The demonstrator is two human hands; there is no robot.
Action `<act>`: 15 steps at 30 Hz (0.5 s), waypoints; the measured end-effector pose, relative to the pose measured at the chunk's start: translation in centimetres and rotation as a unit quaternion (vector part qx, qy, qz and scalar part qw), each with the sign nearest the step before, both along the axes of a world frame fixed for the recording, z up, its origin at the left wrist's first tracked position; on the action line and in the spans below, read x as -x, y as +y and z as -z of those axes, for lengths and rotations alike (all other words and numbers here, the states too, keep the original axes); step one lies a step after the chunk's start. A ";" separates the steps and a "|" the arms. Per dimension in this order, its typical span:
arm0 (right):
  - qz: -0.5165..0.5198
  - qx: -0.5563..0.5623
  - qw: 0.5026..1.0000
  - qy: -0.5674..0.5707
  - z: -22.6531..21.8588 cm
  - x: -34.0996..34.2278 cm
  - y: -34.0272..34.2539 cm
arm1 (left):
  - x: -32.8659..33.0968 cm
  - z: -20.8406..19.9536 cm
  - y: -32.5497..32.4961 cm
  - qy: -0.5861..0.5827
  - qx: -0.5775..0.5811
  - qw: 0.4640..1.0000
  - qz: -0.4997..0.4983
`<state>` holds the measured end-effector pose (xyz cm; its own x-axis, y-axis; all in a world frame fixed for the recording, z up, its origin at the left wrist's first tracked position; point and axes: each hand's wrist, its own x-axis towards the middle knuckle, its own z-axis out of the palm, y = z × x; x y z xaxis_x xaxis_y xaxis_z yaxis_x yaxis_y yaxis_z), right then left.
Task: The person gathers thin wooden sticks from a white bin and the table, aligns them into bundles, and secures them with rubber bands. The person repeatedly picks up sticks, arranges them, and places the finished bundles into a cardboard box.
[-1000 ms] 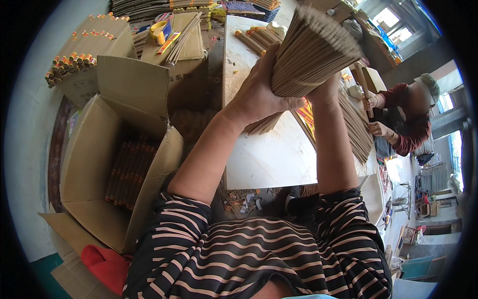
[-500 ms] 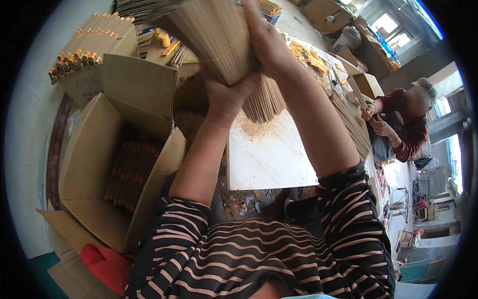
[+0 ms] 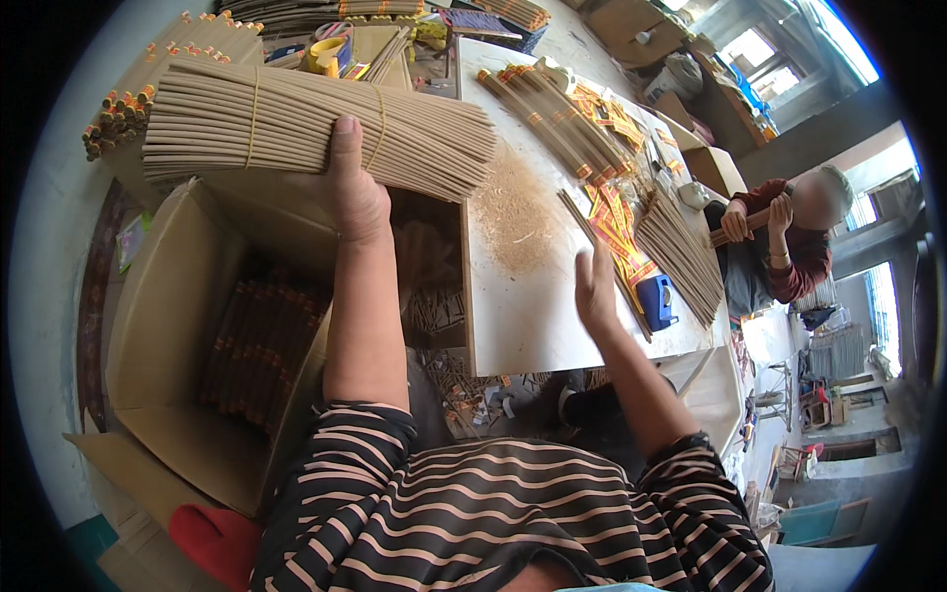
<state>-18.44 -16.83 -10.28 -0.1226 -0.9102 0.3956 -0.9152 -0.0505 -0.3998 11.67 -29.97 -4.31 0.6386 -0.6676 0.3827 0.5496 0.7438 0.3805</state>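
A thick bundle of brown incense sticks [image 3: 296,123], bound with two yellow rubber bands, lies sideways in my left hand [image 3: 355,197]. The thumb presses on its near face; the other fingers are hidden underneath. One end of the bundle reaches over the left edge of the white table [image 3: 523,340]. Above the tabletop is my right hand [image 3: 596,291], empty, with its fingers stretched out. Nearest to it are red and yellow labels [image 3: 619,232] and a blue tape dispenser [image 3: 655,301]. Brown dust [image 3: 518,212] is scattered on the table.
Below the bundle stands an open cardboard box [image 3: 163,326] with wrapped bundles [image 3: 258,345] inside. Wrapped incense tubes [image 3: 557,118] and loose sticks [image 3: 681,252] lie on the table. A co-worker [image 3: 804,237] at the right holds sticks. Stacked tubes [image 3: 118,123] are at the far left.
The bundle has swung from upright over the table to sideways at the left. My right hand has let go of it and moved down and right, uncovering the tabletop.
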 end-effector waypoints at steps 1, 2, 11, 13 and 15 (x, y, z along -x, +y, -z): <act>0.088 -0.146 0.985 0.001 1.2 -0.7 1.9 | -0.5 0.1 0.1 0.001 0.013 1.000 -0.023; 0.161 -0.208 0.965 -0.017 2.8 -1.0 1.9 | -0.6 -0.5 0.7 -0.061 -0.034 0.995 -0.065; -0.016 -0.110 0.994 -0.018 5.4 -15.7 -11.7 | -1.6 -0.4 0.2 0.010 -0.046 0.998 0.030; -0.161 -0.092 0.977 -0.109 5.0 -15.6 -14.1 | -1.6 -1.7 0.8 -0.001 -0.039 0.999 -0.001; -0.184 -0.064 0.968 -0.158 5.1 -15.0 -14.3 | -1.6 -2.2 1.2 -0.010 -0.034 0.999 -0.019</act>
<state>-3.48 -31.17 -15.43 0.1225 -0.9541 0.2733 -0.6760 -0.2818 -0.6809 13.22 -28.78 -2.06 0.6564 -0.6684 0.3499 0.5139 0.7357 0.4411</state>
